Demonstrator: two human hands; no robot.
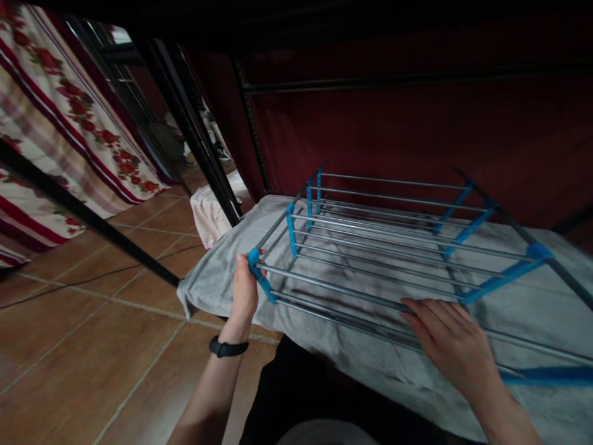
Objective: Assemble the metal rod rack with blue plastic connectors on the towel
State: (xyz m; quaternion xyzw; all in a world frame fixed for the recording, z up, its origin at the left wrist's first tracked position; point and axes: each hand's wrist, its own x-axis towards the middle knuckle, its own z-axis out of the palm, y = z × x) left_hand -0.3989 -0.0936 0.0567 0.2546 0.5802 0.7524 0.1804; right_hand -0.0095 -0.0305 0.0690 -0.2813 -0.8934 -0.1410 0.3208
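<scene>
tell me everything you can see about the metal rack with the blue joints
The rack is a folded frame of thin grey metal rods held by bright blue plastic connectors, layers stacked close together. It lies flat on a grey cloth spread over a low surface. The left hand grips its near-left blue corner; the right hand rests flat on the front rods. Its right end runs out of view.

floral curtain (69, 117), tiled floor (92, 346), perhaps pink cloth (210, 213)

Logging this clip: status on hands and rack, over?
Left hand gripping drying rack at blue corner joint. Right hand flat on front rods. Rack lies on grey cloth. Nothing blocking.
</scene>
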